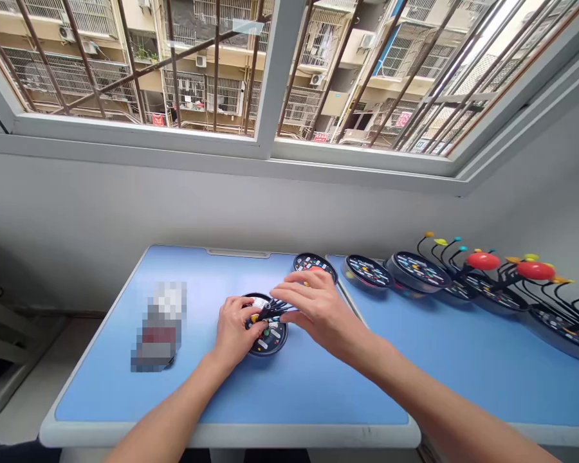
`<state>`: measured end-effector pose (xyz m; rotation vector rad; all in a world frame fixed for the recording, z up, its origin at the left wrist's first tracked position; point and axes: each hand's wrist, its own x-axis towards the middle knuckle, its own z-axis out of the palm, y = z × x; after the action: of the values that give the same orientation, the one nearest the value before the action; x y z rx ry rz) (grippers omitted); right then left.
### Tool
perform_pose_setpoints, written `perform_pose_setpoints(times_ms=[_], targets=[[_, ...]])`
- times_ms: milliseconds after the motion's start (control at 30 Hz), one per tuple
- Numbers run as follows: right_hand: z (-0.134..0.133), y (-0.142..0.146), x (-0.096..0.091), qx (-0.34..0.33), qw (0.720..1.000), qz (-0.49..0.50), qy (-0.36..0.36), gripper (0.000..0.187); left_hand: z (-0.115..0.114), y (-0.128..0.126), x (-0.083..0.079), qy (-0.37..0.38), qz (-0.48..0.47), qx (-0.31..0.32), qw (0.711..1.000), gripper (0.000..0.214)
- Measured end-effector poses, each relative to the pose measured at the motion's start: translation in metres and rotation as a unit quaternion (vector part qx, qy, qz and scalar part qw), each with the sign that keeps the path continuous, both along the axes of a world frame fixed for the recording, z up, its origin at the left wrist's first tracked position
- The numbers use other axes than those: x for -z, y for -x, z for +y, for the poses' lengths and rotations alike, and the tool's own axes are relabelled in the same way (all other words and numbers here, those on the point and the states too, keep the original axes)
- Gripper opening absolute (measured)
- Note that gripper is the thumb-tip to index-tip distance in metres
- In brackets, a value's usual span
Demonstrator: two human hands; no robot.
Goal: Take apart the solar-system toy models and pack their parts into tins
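Currently, a black wire piece [275, 310] with thin splayed prongs is gripped by the left hand [235, 331], its fingers [251, 328] drawn together on the stem, just above a round black disc [271, 341] dotted with coloured marks. The right hand [318, 315] is held over the prongs, its fingers [302, 283] spread apart; whether they are clamped on the prongs cannot be told. Just beyond the fingers, a second disc [315, 265] is laid on the blue worktop [101, 379]. Further right of the fingers, more discs [369, 271] and wire stands topped by red domes [482, 260] are lined up. Left of the fingers, a blurred object [159, 328] is placed.
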<state>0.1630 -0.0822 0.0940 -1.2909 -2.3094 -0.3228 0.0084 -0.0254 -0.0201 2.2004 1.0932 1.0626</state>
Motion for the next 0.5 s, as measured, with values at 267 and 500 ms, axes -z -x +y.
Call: perform_pose_setpoints(times_ms=[267, 500], targets=[[0.038, 0.019, 0.012, -0.02, 0.963, -0.203, 0.179, 0.012, 0.0, -0.002, 0.001, 0.019, 0.026, -0.005, 0.999, 0.014], [0.039, 0.028, 0.008, 0.01, 0.926, -0.285, 0.247, 0.016, -0.001, -0.002, 0.001, 0.028, 0.049, 0.018, 0.998, 0.009]])
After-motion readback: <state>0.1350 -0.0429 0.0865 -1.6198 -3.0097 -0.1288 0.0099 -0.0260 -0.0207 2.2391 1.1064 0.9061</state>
